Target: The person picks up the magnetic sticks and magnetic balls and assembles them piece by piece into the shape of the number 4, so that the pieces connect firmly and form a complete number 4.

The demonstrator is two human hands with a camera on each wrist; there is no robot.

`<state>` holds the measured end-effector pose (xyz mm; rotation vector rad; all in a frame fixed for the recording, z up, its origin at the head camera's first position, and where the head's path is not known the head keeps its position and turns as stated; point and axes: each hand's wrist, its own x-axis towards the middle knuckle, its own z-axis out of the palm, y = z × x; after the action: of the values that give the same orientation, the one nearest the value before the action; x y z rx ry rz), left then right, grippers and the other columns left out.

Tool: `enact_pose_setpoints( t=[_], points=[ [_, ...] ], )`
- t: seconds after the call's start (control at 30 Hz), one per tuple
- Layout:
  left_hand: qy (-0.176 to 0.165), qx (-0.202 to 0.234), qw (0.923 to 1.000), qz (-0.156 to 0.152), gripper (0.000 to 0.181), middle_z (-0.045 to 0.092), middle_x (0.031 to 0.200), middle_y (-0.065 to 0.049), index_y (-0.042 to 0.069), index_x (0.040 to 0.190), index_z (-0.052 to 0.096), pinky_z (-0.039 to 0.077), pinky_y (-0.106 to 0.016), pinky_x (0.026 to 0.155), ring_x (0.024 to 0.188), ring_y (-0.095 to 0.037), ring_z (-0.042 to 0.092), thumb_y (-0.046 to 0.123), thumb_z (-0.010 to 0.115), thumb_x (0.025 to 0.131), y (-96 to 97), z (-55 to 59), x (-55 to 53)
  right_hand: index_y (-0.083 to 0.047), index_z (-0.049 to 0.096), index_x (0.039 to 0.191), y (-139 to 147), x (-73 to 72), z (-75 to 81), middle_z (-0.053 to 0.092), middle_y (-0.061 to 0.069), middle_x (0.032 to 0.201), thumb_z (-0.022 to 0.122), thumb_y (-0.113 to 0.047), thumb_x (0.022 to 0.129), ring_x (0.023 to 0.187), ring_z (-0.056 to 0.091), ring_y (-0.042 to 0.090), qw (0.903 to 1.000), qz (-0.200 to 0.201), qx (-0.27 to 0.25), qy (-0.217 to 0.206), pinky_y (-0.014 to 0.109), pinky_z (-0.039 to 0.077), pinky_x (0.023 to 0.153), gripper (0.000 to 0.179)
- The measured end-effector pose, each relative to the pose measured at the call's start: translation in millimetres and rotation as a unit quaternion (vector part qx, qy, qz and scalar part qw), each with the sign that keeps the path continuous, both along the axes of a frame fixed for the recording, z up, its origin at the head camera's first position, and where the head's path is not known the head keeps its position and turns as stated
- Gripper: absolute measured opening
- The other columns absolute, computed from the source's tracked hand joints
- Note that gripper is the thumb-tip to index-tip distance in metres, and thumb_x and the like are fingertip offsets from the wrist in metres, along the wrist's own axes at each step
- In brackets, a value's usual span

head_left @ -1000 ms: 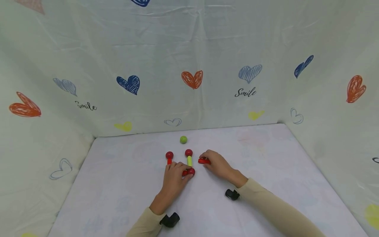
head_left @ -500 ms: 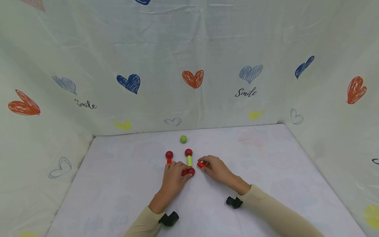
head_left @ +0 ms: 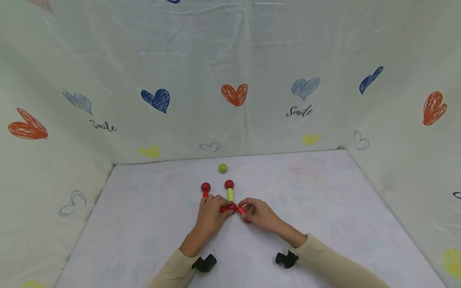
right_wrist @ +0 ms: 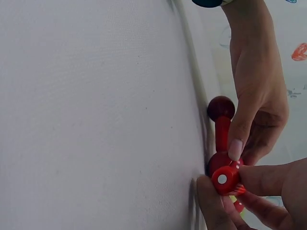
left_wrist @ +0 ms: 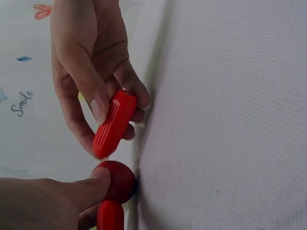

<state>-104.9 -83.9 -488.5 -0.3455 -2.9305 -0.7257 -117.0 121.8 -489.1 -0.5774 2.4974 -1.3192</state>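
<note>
My left hand pinches a dark red ball between thumb and fingers. A red rod joins that ball, and in the right wrist view it runs to another dark red ball. My right hand pinches a loose ribbed red rod, held tilted with one tip right by the gripped ball. Its other end shows a pale round disc in the right wrist view. A yellow-green rod leads from the gripped ball to a far red ball.
Left of that, a further red ball tops a red rod, partly hidden by my left hand. A lone green ball lies farther back on the white-covered table. A printed curtain hangs behind.
My right hand has come nearer and slightly left with the red rod, turning it so one tip now lies by the gripped ball. The left hand has kept its hold.
</note>
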Motion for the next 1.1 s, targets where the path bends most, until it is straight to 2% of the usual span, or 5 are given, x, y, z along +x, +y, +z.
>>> enact_pose_setpoints(
  t=[0.23, 0.7, 1.1],
  points=[
    [-0.017, 0.007, 0.9998, 0.0, 0.032, 0.075, 0.103, -0.003, 0.012, 0.114, 0.083, 0.045, -0.045, 0.093, 0.096, -0.021, 0.061, 0.023, 0.091, 0.085, -1.2, 1.5, -0.7, 0.001, 0.069, 0.123, -0.1, 5.8, -3.8, 0.07, 0.007, 0.099, 0.068, 0.001, 0.093, 0.081, 0.062, 0.015, 0.9994, -0.011, -0.023, -0.023, 0.023, 0.051, 0.067, 0.029],
    [-0.019, 0.009, 0.9998, -0.003, 0.03, 0.075, 0.101, -0.002, 0.014, 0.115, 0.084, 0.044, -0.045, 0.092, 0.095, -0.021, 0.062, 0.025, 0.089, 0.087, -5.0, 0.2, -3.1, 0.004, 0.064, 0.123, -8.2, 18.7, -5.2, 0.067, 0.007, 0.096, 0.075, -0.002, 0.095, 0.078, 0.064, 0.014, 0.9936, -0.013, -0.08, -0.078, 0.02, 0.052, 0.066, 0.03],
    [-0.019, 0.03, 0.9994, -0.006, 0.025, 0.076, 0.1, -0.002, 0.013, 0.113, 0.084, 0.044, -0.045, 0.091, 0.093, -0.021, 0.061, 0.022, 0.086, 0.09, -5.7, -0.4, -2.6, 0.005, 0.061, 0.121, -18.8, 26.2, -8.6, 0.067, 0.007, 0.095, 0.076, -0.002, 0.093, 0.078, 0.065, 0.015, 0.9925, -0.036, -0.088, -0.077, 0.02, 0.052, 0.067, 0.032]
  ],
)
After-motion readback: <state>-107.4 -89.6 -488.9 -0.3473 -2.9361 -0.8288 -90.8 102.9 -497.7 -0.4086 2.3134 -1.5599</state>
